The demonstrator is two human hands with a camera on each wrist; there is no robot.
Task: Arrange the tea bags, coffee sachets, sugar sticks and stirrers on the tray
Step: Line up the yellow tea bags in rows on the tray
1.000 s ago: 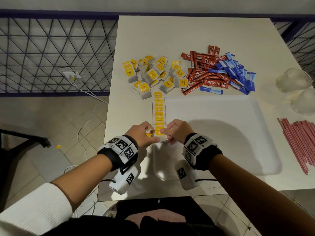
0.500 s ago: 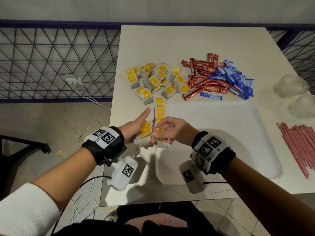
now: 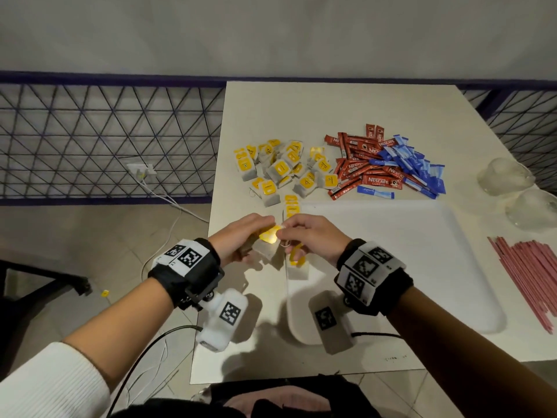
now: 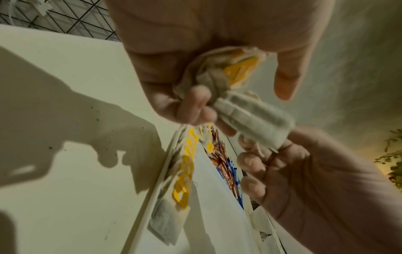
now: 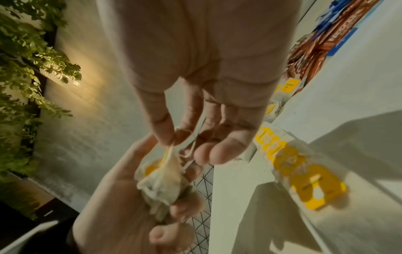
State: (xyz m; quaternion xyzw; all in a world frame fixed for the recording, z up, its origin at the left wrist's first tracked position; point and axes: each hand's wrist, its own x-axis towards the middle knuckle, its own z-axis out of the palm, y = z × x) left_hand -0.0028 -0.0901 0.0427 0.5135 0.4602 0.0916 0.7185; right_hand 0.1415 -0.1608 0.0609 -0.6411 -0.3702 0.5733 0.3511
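Presently: left hand (image 3: 241,236) cups spare tea bags (image 4: 219,75) as stock; right hand (image 3: 310,236) pinches one bag's string (image 5: 174,146), feeding the row (image 3: 294,233) just beneath on the tray (image 3: 391,267).

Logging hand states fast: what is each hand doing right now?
Left hand: closed, gripping a bunch of tea bags.
Right hand: closed, thumb and forefinger pinching the top of one tea bag from that bunch.
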